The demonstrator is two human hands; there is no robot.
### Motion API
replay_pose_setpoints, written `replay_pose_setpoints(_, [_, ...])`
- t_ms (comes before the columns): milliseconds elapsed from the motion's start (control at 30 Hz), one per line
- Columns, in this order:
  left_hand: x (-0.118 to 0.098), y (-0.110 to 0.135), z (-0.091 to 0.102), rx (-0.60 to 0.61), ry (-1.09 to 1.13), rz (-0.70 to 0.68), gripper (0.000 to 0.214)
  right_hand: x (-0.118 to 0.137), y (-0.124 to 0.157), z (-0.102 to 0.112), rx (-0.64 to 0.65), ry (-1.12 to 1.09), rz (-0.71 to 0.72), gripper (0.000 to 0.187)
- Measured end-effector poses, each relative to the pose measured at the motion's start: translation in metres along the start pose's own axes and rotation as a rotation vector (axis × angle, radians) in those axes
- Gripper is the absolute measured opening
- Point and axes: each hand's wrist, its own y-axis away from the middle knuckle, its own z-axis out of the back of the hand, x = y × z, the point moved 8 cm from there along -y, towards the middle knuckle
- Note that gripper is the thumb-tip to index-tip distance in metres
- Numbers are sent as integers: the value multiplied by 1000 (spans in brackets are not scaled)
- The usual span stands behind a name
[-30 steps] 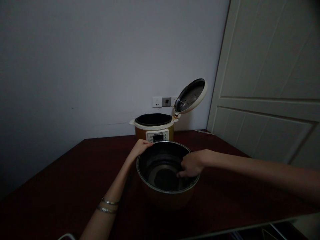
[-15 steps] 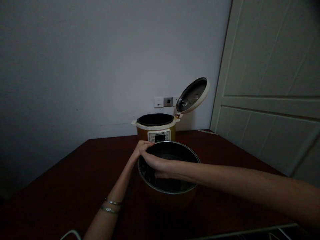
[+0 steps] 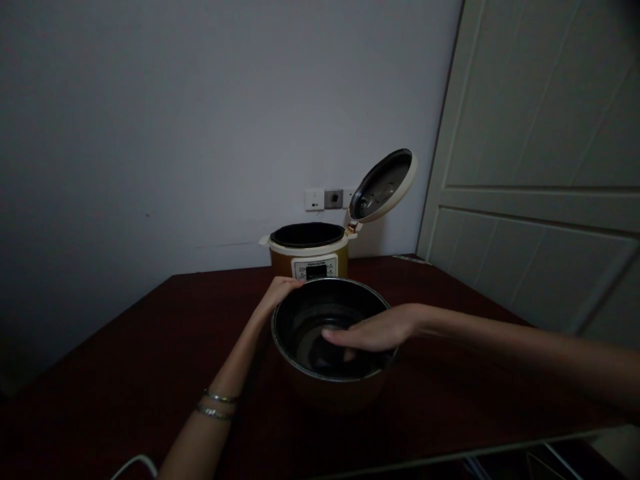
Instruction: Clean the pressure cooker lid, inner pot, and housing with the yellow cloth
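Observation:
A dark inner pot [image 3: 320, 393] with a pale metal rim stands on the table in front of me, its inside black and shiny. My left hand [image 3: 281, 291] grips the pot's far left rim. Two bracelets circle that wrist. My right hand [image 3: 375, 332] reaches over the right rim into the pot, thumb stretched out and apart from the fingers. Those fingers are partly hidden below it, and I see nothing held. Behind the pot is a gold and white rice cooker [image 3: 340, 267], its lid [image 3: 385, 187] raised to the right.
The dark red table [image 3: 200, 320] meets a grey wall [image 3: 200, 133] with sockets [image 3: 333, 199] behind the cooker. A pale panelled door [image 3: 540, 207] is at the right. A white cord [image 3: 135, 460] lies at the lower left, near my forearm.
My right hand has moved right across the pot, away from the left wall, and its thumb now shows. My left hand stays at the rim. The view has shifted slightly.

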Motion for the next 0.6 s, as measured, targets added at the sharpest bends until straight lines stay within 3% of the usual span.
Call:
replay_pose_setpoints(67, [-2,3,-1,11,6,-3,31,-12,8,6,89,197,-93,73])
replay_pose_setpoints(167, [-7,5,-4,33,-71,-24,35,-14,11,13,113,435,-129,80])
replay_pose_setpoints(267, [-19,5,3,1,-317,-78,43,-11,8,9,153,485,-107,75])
replay_pose_setpoints(367, [-50,20,16,-93,-599,-183,46,-13,4,6,204,430,-104,67])
replay_pose_setpoints(500, [-105,86,22,-384,-964,-303,38,-23,-2,5,305,262,-104,55])
replay_pose_setpoints(600, [-125,145,-17,-411,-1090,-502,32,-35,-8,4,382,247,-176,42])
